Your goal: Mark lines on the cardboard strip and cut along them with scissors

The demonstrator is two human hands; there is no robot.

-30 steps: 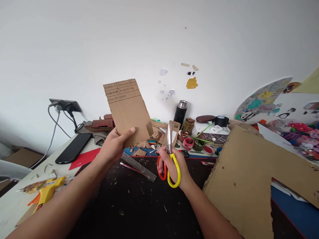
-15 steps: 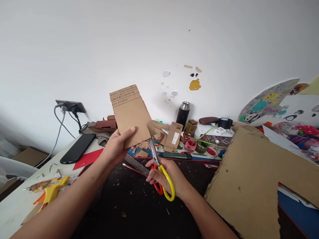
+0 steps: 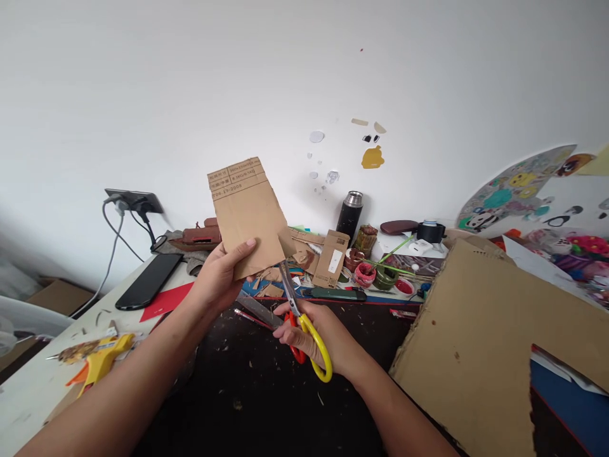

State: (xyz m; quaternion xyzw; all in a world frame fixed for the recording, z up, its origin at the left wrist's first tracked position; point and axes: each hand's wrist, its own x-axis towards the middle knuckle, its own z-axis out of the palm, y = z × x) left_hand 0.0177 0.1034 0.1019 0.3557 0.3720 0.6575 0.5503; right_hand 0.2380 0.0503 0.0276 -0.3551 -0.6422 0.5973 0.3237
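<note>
Landmark of this entry: one black cylindrical flask with a silver cap (image 3: pixel 349 220), standing by the wall. Item, one flat four-sided piece of brown printed cardboard (image 3: pixel 248 219), held up in the air left of the flask, lettering along its upper end, what looks like a cut near its lower right corner. Item, our left hand (image 3: pixel 222 270), gripping that piece at its lower left edge, thumb flat on the printed face, the other fingers mostly hidden behind. Item, one pair of steel scissors with red and yellow loops (image 3: pixel 291 297), below and left of the flask, held in our right hand (image 3: pixel 332 331), fingers curled about the loops; which finger sits in which we cannot tell. The blades point up at the piece's lower right corner; contact we cannot confirm. Handling, as we judge it: the piece is light, fairly stiff, hardly slippery, yet apt to crease beside the cut; best held by the left edge, clear of the blades. Also listed: one slim green cutter (image 3: pixel 335 294), below the flask; one yellow glue gun (image 3: pixel 107 355), well left of it.
</note>
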